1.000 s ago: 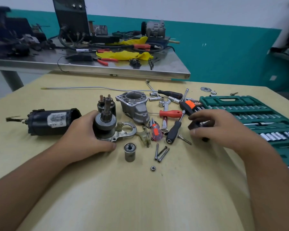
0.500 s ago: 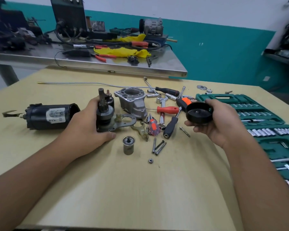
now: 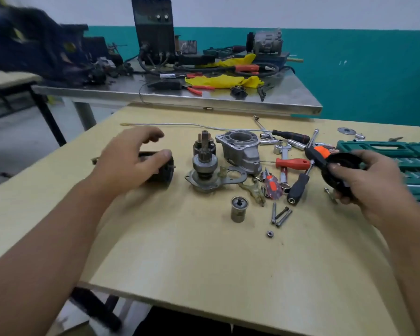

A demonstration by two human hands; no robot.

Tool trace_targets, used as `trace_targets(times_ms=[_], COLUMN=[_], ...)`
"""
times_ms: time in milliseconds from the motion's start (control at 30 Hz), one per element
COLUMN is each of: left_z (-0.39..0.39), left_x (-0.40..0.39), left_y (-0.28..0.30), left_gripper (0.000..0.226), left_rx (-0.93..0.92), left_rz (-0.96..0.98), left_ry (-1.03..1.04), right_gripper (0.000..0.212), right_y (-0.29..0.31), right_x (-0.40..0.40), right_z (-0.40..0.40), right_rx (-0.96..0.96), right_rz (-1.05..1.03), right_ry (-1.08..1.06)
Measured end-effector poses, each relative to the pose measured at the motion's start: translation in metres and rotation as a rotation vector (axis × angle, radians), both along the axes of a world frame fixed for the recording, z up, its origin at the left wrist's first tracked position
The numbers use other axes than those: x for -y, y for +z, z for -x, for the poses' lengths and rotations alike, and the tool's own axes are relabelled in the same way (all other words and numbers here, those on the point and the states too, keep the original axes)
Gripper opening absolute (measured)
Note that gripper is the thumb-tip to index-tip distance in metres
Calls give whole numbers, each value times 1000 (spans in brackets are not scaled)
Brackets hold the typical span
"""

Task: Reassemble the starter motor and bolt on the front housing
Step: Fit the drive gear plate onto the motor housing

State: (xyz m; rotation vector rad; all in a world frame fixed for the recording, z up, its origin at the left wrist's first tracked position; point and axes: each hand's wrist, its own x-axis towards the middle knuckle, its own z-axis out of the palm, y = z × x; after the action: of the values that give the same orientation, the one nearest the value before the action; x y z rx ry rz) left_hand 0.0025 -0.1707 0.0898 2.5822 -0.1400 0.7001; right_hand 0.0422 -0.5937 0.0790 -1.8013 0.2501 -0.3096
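The black motor body [image 3: 161, 172] lies on the wooden table [image 3: 180, 251], mostly hidden by my left hand [image 3: 131, 161]. The thumb touches its open end and the fingers hover spread above it. To its right, the drive gear assembly [image 3: 205, 166] stands free on its plate, with the solenoid [image 3: 204, 144] just behind. The aluminium front housing [image 3: 243, 151] sits behind and to the right of that. My right hand [image 3: 369, 185] grips a round black end cap [image 3: 337, 166], held tilted above the table.
A small metal cylinder [image 3: 239, 208], long bolts [image 3: 280, 214], a nut [image 3: 270, 233] and a fork lever [image 3: 252, 187] lie near the middle. Screwdrivers [image 3: 292, 163], sockets and a wrench are scattered right of the housing. A green socket case [image 3: 398, 154] fills the right edge. A steel bench [image 3: 204, 98] stands behind.
My left hand let go of the drive gear assembly and moved left onto the motor body. My right hand still holds the black cap, now tilted more upright.
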Motion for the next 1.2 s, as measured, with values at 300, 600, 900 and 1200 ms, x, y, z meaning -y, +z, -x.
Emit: trace_targets(times_ms=[300,600,900,1200], left_z=[-11,21,39,60], left_x=[-22,7,65,107], left_y=[-6,7,29,38], left_gripper=[85,45,76,43], left_rx=[-214,166,-124,-166], left_rz=[-407,1051,2151,2272], left_ry=[85,-121,-205,-142], right_gripper=[35,32,27,63], right_y=[-1,1,21,12], right_x=[-20,-45,-106,-165], right_z=[7,15,74,121], right_rx=[-27,41,107,364], right_rz=[36,-234,-623,-405], right_ry=[129,207,545,465])
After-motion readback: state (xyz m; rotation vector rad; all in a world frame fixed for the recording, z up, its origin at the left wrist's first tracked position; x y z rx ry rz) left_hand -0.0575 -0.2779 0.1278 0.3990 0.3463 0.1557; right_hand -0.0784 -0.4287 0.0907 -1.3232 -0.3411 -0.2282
